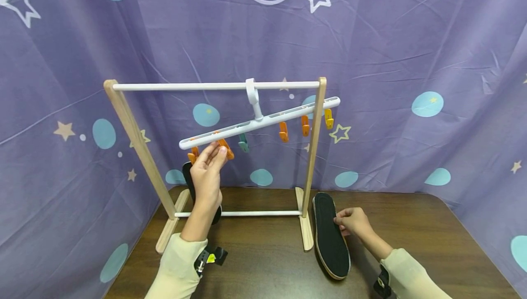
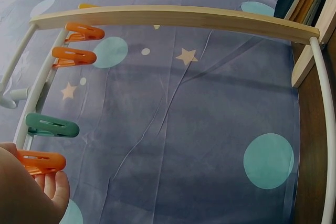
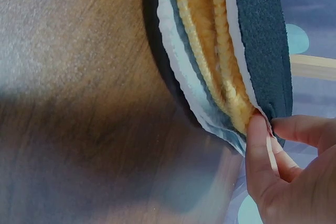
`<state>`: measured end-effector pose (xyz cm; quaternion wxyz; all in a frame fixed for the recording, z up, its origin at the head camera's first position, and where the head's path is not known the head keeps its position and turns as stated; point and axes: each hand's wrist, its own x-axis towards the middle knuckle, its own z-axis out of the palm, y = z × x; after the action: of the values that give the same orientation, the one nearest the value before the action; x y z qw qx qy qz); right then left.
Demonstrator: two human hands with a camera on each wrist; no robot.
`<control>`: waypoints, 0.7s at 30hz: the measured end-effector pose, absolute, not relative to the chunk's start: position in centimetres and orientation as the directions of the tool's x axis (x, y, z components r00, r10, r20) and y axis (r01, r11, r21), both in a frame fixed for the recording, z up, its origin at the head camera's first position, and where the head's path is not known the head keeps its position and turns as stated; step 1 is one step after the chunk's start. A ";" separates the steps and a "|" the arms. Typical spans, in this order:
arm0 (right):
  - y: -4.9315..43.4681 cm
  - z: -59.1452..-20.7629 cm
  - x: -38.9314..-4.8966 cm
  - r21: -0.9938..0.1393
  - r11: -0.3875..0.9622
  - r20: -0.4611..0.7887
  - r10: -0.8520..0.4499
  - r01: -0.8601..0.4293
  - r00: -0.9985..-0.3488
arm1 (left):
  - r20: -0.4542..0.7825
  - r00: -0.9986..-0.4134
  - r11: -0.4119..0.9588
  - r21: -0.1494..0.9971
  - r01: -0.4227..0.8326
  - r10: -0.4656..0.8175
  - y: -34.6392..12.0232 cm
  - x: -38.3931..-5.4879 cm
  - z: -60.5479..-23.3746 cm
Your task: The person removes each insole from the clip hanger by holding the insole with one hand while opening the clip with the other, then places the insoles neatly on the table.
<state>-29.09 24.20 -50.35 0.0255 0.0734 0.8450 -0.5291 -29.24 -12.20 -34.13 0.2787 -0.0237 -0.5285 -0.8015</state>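
My left hand [image 1: 207, 180] is raised to the white clip hanger [image 1: 267, 120] and pinches an orange clip [image 1: 226, 149] near its lower left end. In the left wrist view the fingers reach around that orange clip [image 2: 47, 160], beside a green clip [image 2: 52, 125]. A black insole [image 1: 189, 177] hangs below the leftmost clip, partly hidden behind my left arm. On the right, my right hand [image 1: 355, 222] pinches the edge of the top insole in a stack of insoles [image 1: 330, 239]. Close up, thumb and fingertips grip the dark insole [image 3: 262, 35], with plush tan insoles [image 3: 194, 3] next to it.
The hanger hooks over the top bar of a wooden rack [image 1: 142, 148] and tilts down to the left. More orange clips [image 1: 283, 132] and a yellow clip [image 1: 329, 119] hang on its right half. The rack stands on a brown table [image 1: 255, 262] before a purple curtain [image 1: 391, 61].
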 end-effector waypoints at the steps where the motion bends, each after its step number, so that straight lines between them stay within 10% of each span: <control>1: 24.2 -50.4 -29.1 -0.890 0.431 -0.120 0.095 0.149 -0.988 | 0.333 -0.844 -0.287 0.833 0.472 -0.421 -12.2 -29.2 -34.1; 21: 23.8 -50.0 -28.9 -0.884 0.437 -0.125 0.118 0.165 -0.985 | 0.336 -0.844 -0.296 0.828 0.477 -0.418 -12.6 -29.0 -34.3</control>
<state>-28.94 23.83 -50.02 0.0223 0.0834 0.8473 -0.5240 -29.02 -12.62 -34.34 0.2779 -0.0280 -0.5242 -0.8045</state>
